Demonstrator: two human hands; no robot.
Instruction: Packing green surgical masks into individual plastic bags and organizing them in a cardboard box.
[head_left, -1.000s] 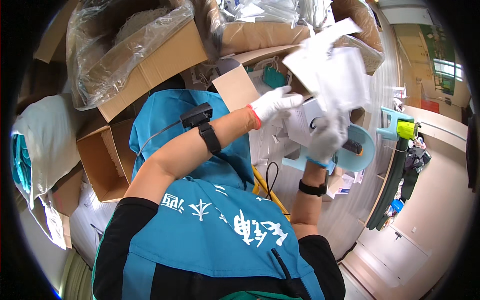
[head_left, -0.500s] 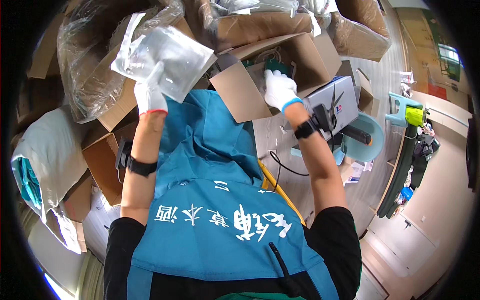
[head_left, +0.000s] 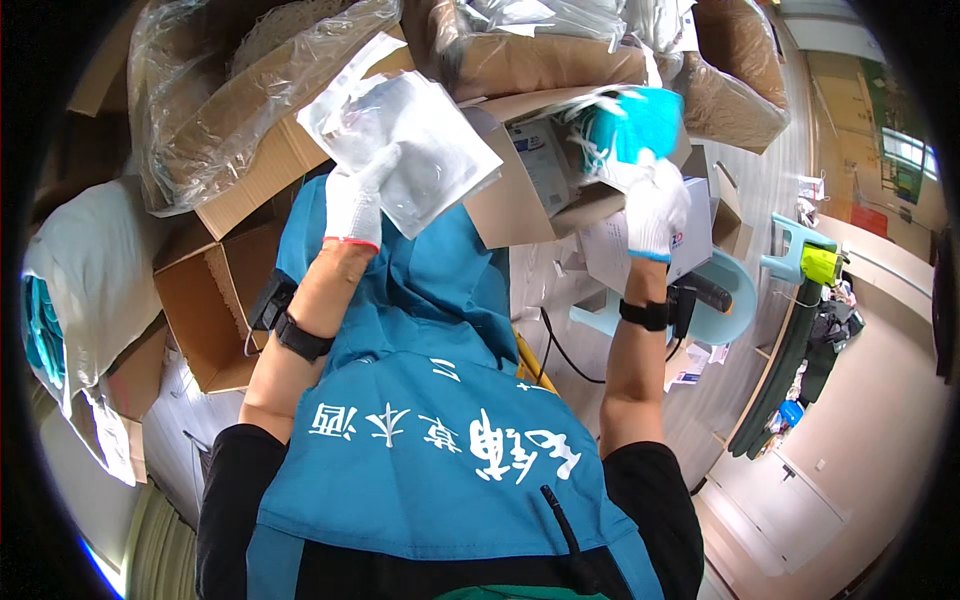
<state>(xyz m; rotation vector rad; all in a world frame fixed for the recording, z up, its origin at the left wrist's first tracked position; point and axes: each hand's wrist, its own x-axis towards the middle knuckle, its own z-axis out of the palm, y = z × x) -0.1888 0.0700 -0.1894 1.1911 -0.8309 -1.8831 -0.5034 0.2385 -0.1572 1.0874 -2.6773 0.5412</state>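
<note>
My left hand (head_left: 357,203), in a white glove with a red cuff, is closed on the lower edge of a stack of clear-and-white flat plastic pouches (head_left: 420,145). My right hand (head_left: 657,208), gloved in white with a blue cuff, grips a bundle of teal face masks (head_left: 640,118) with white loops, slightly blurred. The masks are above the right side of an open cardboard box (head_left: 508,210). Inside that box, a grey-white printed pack (head_left: 545,165) leans at the left. My right fingertips are partly hidden against the masks.
A plastic-lined carton (head_left: 265,130) stands at the far left, with another open carton (head_left: 205,320) below it. A white sack (head_left: 105,270) holds teal items. Right of the open box are a white printed box (head_left: 605,250) and a light blue stool (head_left: 735,305). A black cable (head_left: 560,365) crosses the floor.
My right hand has come up out of the open box and moved right, lifting the teal masks. My left hand has shifted right with the pouches.
</note>
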